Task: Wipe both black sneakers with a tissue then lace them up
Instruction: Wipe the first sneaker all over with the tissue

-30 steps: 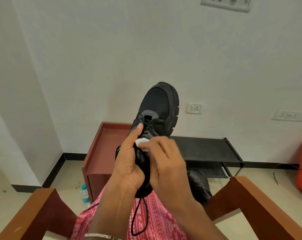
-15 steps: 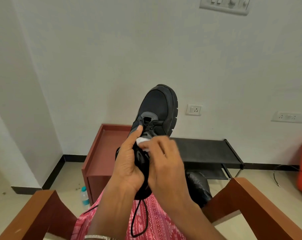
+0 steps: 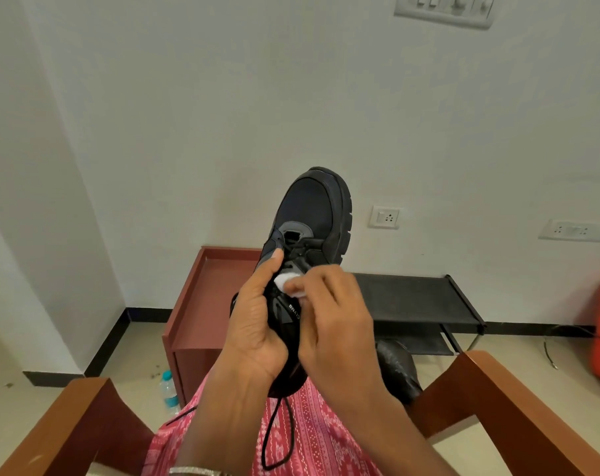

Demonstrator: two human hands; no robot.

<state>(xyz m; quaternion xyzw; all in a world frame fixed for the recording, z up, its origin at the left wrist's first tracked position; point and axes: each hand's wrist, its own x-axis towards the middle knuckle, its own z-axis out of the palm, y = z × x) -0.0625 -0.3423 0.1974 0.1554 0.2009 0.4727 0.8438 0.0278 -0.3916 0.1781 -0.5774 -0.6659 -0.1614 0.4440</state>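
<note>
Head view: left hand (image 3: pixel 257 334) grips the black sneaker (image 3: pixel 312 214) at its heel end, toe pointing to 12 o'clock. The tissue (image 3: pixel 284 286) lies on the laces, pinched by the right hand (image 3: pixel 336 324) from 4 o'clock.

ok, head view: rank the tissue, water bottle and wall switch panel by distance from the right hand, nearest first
1. tissue, pinched by the right hand, against the sneaker that the left hand grips.
2. water bottle, on the floor at lower left, beside the red-brown cabinet.
3. switch panel, high on the far wall, upper right.
</note>
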